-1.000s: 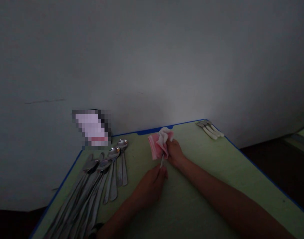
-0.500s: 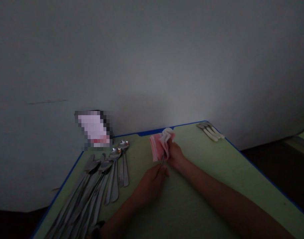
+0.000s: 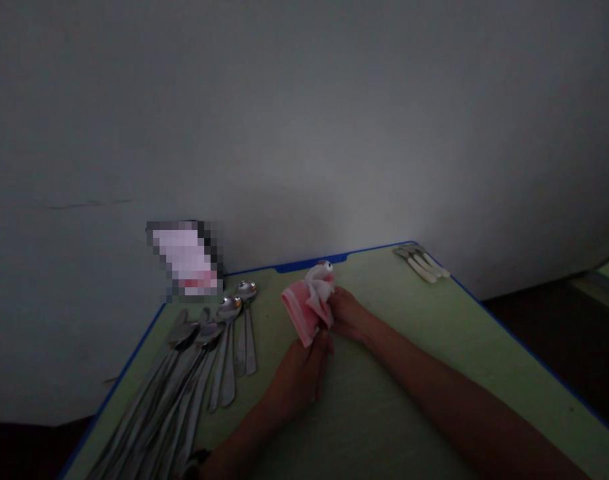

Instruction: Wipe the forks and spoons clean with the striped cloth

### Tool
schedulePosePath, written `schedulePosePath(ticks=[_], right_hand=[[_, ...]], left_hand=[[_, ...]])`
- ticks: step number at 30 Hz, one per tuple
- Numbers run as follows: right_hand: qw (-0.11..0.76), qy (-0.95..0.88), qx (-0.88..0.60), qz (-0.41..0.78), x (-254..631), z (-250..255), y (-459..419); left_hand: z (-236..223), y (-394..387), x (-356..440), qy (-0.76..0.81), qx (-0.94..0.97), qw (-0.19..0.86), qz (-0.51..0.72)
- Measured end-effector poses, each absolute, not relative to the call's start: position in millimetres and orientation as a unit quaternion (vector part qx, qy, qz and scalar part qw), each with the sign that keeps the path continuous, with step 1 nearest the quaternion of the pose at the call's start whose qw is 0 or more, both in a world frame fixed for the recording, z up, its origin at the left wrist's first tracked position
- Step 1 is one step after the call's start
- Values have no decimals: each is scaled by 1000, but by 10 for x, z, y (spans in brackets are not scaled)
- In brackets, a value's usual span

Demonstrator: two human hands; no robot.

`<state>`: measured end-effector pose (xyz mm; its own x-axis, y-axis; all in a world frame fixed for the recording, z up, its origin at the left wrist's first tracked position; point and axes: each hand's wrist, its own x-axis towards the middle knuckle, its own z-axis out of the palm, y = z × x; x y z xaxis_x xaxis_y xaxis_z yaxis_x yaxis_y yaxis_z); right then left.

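Over the table's middle, my right hand (image 3: pixel 350 313) is closed around a crumpled pink and white cloth (image 3: pixel 300 308). A shiny, rounded metal end, which looks like a spoon's bowl (image 3: pixel 326 265), pokes out above the cloth. My left hand (image 3: pixel 300 372) pinches at the cloth's lower edge, where the spoon's handle is covered by fingers and fabric. The two hands nearly touch. To the left lies a row of metal spoons (image 3: pixel 229 308) and other cutlery, handles toward me. Several forks with white handles (image 3: pixel 423 268) rest at the far right corner.
A green table (image 3: pixel 384 400) with a blue edge stands against a grey wall (image 3: pixel 304 120). At the back left corner a phone-like object (image 3: pixel 184 257), blurred out, leans upright. The table's right edge drops to a dark floor.
The cloth has turned and shifted a little left and down. A shiny metal end now shows above it, and the thin handle seen between my hands is now covered.
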<state>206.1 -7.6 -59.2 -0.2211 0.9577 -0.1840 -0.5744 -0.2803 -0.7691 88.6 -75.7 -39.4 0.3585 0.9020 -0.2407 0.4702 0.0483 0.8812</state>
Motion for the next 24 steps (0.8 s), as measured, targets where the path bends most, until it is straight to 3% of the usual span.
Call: schedulePosePath(ticks=[8, 15, 24], right_hand=[[607, -265, -396, 636, 2123, -651, 17], [647, -228, -466, 559, 2229, -714, 104], [673, -183, -452, 556, 2253, -734, 162]], left_hand=[[-371, -742, 865, 485, 758, 397, 179], [-338, -759, 855, 458, 768, 412, 175], [-242, -856, 771, 396, 797, 437, 133]])
